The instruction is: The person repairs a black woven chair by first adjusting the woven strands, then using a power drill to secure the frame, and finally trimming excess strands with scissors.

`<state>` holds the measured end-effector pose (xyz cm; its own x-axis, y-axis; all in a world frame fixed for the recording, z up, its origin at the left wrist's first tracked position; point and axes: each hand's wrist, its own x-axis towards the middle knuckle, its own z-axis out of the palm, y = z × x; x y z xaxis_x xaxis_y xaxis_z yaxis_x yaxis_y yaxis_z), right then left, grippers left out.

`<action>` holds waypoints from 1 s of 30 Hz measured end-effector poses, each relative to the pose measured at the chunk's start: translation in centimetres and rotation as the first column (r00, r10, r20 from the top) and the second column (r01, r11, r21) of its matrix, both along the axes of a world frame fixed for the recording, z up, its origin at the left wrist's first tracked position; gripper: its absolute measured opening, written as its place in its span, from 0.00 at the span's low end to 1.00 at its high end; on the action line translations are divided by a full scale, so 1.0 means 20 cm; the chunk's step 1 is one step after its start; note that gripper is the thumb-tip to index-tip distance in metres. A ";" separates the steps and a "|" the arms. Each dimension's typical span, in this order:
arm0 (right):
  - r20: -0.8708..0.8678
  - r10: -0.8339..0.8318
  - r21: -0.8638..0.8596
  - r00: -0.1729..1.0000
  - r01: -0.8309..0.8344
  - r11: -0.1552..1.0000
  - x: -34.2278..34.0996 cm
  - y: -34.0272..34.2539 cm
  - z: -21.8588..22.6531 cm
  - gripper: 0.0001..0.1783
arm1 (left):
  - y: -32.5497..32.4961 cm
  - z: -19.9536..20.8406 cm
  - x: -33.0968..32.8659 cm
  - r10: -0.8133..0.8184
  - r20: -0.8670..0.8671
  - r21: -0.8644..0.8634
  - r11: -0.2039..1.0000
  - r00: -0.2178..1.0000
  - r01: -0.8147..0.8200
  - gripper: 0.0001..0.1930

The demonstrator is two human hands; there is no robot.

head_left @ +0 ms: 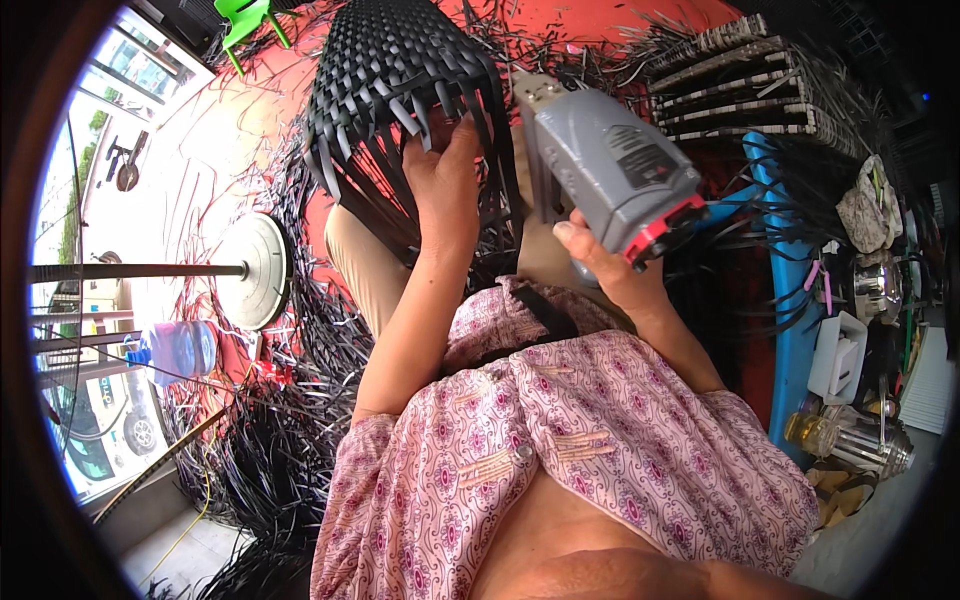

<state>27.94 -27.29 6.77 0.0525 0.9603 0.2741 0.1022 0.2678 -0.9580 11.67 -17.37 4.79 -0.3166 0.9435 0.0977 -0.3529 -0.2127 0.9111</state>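
A black woven basket of flat plastic strips stands tilted between my knees, with loose strip ends hanging from its near edge. My left hand reaches in among those strips, its thumb up against the weave. The other fingers are partly hidden behind the strips, closed on the basket's edge. To the right of the basket, my right hand holds a grey and red staple gun by its lower part. The tool's narrow metal end points away from me, close beside the basket. Its grip is mostly hidden.
Cut black strips litter the red floor around me. A round stand base and a water bottle are at left. A blue plastic chair stands at right, and stacked woven pieces lie far right. A green chair is far left.
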 end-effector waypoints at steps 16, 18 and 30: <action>-0.161 -0.057 0.033 0.985 0.063 0.997 0.16 -0.01 -0.07 0.10 | -0.04 0.32 -0.05 -0.077 -0.175 -0.218 0.975 0.982 0.037 0.33; -0.239 -0.023 0.081 0.971 0.043 0.996 0.16 0.00 -0.08 0.14 | -0.06 0.35 -0.03 -0.077 -0.070 -0.254 0.966 0.995 0.056 0.30; -0.185 -0.073 0.178 0.980 0.106 0.978 0.24 -0.04 -0.03 0.25 | -0.15 0.26 0.02 -0.059 -0.072 -0.216 0.975 0.996 0.042 0.36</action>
<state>32.82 -28.18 6.26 0.1995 0.8826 0.4256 -0.0330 0.4401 -0.8973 11.98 -20.38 9.90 -0.2675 0.9597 -0.0860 -0.2849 0.0064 0.9585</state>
